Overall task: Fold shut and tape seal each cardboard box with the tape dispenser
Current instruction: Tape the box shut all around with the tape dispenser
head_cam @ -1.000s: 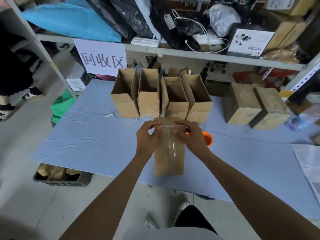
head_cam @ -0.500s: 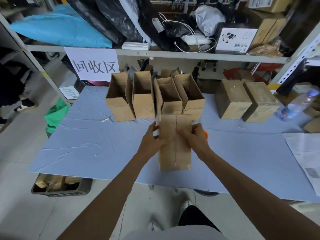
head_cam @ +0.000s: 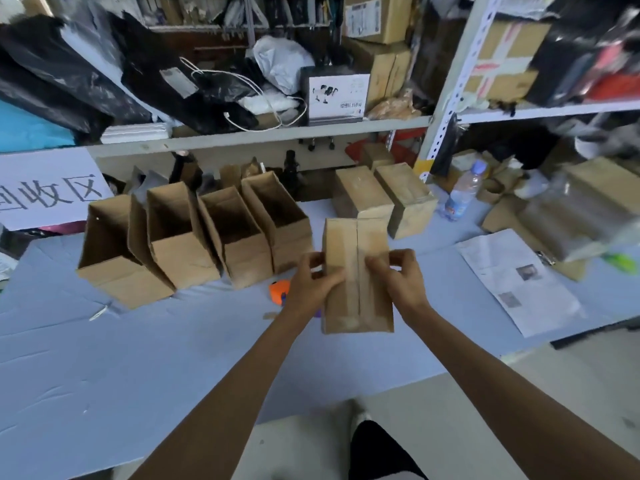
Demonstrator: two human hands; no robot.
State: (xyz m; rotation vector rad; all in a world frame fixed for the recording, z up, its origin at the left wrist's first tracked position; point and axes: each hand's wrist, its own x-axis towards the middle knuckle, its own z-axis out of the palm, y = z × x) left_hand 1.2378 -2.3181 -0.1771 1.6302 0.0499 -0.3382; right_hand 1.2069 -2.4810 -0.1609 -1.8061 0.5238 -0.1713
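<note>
A closed brown cardboard box (head_cam: 356, 299) with clear tape along its centre seam is held above the blue table (head_cam: 138, 358). My left hand (head_cam: 308, 285) grips its left side and my right hand (head_cam: 401, 278) grips its right side. The orange tape dispenser (head_cam: 280, 291) lies on the table just left of my left hand, partly hidden by it. Several open boxes (head_cam: 235, 244) stand in a row behind. Two sealed boxes (head_cam: 384, 199) sit at the back right.
A water bottle (head_cam: 462, 192) and a newspaper sheet (head_cam: 519, 278) lie on the right. Metal shelving (head_cam: 263, 133) packed with bags and cartons rises behind the table. A white sign (head_cam: 45, 188) hangs at the left. More cardboard (head_cam: 588, 202) is piled far right.
The view has swung right and closer. The taped box has been lifted and carried rightward in both hands, uncovering the orange tape dispenser on its left.
</note>
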